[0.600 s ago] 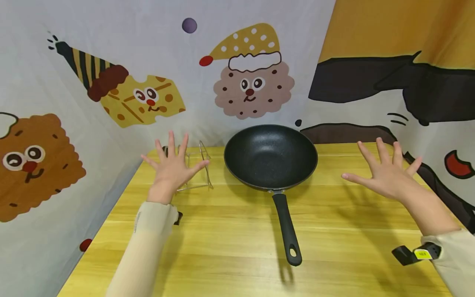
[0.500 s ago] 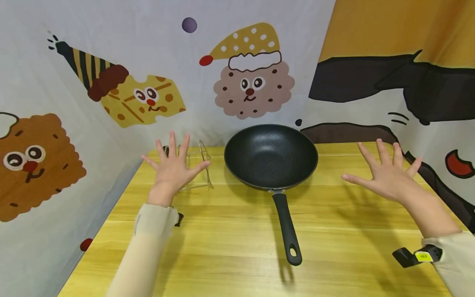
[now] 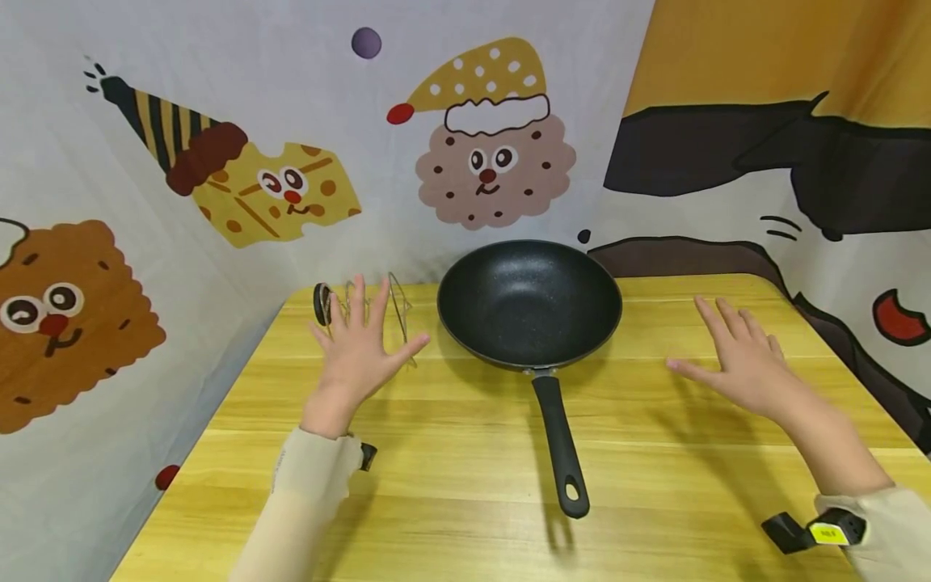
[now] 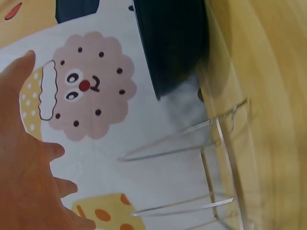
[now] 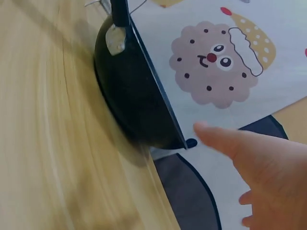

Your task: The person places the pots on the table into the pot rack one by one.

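Observation:
A black frying pan [image 3: 529,307] with a long black handle [image 3: 560,444] sits near the middle of the table, its handle toward me. My left hand [image 3: 358,360] hovers with spread fingers in front of a thin wire rack [image 3: 400,311], hiding part of it. In the left wrist view the wire rack [image 4: 223,158] stands beside the pan [image 4: 175,43]. To the right of the pan my right hand [image 3: 742,360] is held above the table, fingers extended, touching nothing. The right wrist view has the pan [image 5: 134,91] apart from that hand's thumb [image 5: 216,136].
A small dark round object [image 3: 322,304] shows at the rack's left, partly hidden. The wooden table [image 3: 451,485] ends at the back and left against a cloth [image 3: 291,97] printed with cartoon food. A black device [image 3: 815,532] is strapped at the right wrist.
My left hand has shifted right and slightly down toward me, uncovering more of the dark round object. The right hand's fingers have drawn closer together and dipped a little. The pan has stayed in place.

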`<control>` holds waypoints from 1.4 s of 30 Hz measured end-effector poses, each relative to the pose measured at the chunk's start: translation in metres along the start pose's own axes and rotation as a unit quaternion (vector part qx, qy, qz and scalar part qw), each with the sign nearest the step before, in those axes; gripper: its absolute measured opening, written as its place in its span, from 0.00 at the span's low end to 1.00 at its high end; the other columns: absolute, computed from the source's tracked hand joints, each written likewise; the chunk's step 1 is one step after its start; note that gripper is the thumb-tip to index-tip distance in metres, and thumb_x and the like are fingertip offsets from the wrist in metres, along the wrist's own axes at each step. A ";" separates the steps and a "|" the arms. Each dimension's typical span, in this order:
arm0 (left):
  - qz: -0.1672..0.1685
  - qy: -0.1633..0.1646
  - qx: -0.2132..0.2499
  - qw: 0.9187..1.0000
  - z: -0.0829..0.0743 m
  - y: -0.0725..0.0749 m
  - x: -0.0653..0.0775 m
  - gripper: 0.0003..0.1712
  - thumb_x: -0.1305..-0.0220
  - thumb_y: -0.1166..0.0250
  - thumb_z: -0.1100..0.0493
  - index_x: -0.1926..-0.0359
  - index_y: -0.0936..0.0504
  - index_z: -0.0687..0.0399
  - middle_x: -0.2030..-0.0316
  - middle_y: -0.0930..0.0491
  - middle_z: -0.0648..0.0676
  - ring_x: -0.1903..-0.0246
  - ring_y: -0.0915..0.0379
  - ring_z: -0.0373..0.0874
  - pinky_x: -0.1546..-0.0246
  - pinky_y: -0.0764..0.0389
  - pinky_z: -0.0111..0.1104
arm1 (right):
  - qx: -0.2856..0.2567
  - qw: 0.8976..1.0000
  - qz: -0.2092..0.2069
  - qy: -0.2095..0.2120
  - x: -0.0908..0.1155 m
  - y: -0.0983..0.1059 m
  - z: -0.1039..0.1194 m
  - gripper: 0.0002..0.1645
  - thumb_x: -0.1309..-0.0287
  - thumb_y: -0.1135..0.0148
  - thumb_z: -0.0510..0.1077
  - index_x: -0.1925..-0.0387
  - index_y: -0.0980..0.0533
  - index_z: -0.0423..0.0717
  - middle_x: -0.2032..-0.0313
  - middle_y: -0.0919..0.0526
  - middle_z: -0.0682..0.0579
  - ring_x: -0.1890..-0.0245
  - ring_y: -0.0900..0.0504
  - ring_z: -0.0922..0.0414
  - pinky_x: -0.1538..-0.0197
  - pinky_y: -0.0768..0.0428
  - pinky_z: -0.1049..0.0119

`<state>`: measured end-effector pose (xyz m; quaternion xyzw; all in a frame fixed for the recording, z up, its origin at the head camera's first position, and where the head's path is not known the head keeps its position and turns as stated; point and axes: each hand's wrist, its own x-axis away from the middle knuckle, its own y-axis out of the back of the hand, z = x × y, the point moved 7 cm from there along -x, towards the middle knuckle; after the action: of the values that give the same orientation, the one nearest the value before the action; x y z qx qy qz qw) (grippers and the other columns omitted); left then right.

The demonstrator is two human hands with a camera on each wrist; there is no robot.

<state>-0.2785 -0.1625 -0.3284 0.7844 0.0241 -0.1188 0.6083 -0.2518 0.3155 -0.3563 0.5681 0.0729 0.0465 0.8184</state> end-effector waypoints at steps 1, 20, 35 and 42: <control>0.002 0.000 0.005 1.000 -0.002 -0.002 0.002 0.58 0.40 0.50 0.20 0.20 0.67 0.34 0.20 0.73 0.57 0.25 0.74 0.76 0.38 0.66 0.80 | -0.025 1.000 0.001 0.007 0.001 -0.002 0.002 0.64 0.37 0.39 0.65 0.21 0.67 0.43 0.25 0.62 0.24 0.29 0.61 0.20 0.36 0.58 0.19; 0.016 -0.028 0.185 0.982 -0.047 -0.036 0.034 0.48 0.36 0.39 0.34 0.24 0.43 0.51 0.24 0.43 0.57 0.26 0.45 0.60 0.29 0.39 0.58 | -0.235 0.971 0.023 0.026 0.019 -0.032 0.030 0.42 0.29 0.42 0.50 0.26 0.47 0.33 0.29 0.40 0.28 0.32 0.39 0.26 0.36 0.30 0.37; 0.077 -0.022 0.408 0.909 -0.085 -0.070 0.053 0.33 0.34 0.34 0.46 0.34 0.29 0.55 0.39 0.23 0.59 0.39 0.26 0.57 0.37 0.25 0.51 | -0.320 0.945 0.037 0.048 0.017 -0.054 0.058 0.30 0.27 0.46 0.45 0.31 0.37 0.33 0.37 0.27 0.31 0.51 0.25 0.81 0.51 0.24 0.82; 0.108 -0.023 0.467 0.877 -0.097 -0.081 0.059 0.28 0.35 0.33 0.51 0.37 0.28 0.56 0.45 0.21 0.60 0.44 0.22 0.57 0.40 0.21 0.48 | -0.350 0.935 0.050 0.035 0.016 -0.067 0.069 0.29 0.27 0.46 0.47 0.32 0.35 0.35 0.38 0.25 0.34 0.50 0.22 0.75 0.50 0.22 0.79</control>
<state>-0.2204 -0.0549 -0.3956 0.9721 -0.1332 -0.0673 0.1808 -0.2243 0.2313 -0.3963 0.2464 0.0523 0.1296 0.9591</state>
